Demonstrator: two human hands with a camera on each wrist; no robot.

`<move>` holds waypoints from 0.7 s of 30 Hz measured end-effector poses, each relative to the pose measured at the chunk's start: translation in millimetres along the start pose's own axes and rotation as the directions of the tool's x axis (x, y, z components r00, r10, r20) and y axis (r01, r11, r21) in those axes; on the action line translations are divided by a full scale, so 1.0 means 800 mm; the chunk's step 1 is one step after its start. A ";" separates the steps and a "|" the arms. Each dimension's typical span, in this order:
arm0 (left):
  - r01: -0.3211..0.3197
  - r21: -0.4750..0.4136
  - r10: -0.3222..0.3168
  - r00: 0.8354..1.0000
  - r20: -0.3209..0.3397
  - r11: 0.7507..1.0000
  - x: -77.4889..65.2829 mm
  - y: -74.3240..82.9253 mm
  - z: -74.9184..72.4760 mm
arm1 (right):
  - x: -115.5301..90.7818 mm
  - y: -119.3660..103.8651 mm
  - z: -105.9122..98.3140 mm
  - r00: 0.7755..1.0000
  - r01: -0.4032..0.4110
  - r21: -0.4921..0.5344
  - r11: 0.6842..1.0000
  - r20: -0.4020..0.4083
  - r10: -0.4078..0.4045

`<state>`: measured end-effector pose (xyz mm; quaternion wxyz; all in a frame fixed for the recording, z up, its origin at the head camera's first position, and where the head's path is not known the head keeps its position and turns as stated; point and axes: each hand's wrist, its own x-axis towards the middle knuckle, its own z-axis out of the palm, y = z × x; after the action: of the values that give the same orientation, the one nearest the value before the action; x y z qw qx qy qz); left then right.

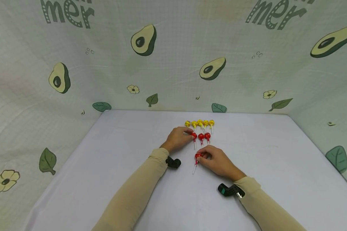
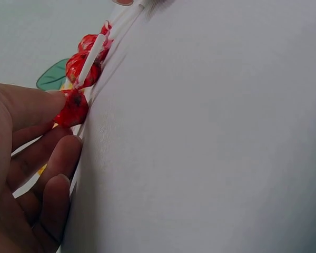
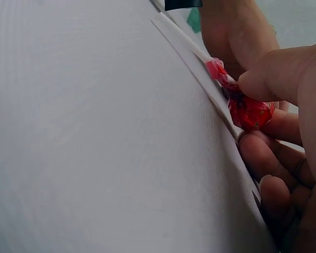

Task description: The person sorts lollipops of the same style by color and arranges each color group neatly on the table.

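Observation:
My left hand pinches a red-wrapped lollipop between thumb and fingers, at the left end of a row of red ones. Two more red lollipops lie just right of it, sticks toward me. Nearer to me, my right hand holds another red lollipop by its wrapped head, thumb on one side and fingers on the other. Its white stick points toward me, close above the table. Behind the red row, several yellow lollipops form a second row.
A white cloth covers the table. At its back edge rises a pale curtain printed with avocados and leaves, which also hangs at both sides. Black bands with devices sit on both wrists.

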<state>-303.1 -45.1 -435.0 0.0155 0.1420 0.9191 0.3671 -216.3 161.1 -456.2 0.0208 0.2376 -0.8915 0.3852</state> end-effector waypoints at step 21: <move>0.024 -0.175 -0.014 0.998 0.056 0.984 -0.041 0.011 -0.016 | 0.001 -0.003 -0.004 0.992 -0.125 0.065 0.990 -0.017 0.126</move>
<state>-271.1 -56.5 -422.7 0.0567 0.1413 0.8837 0.4426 -216.5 161.2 -451.9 -0.0015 0.1776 -0.8916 0.4166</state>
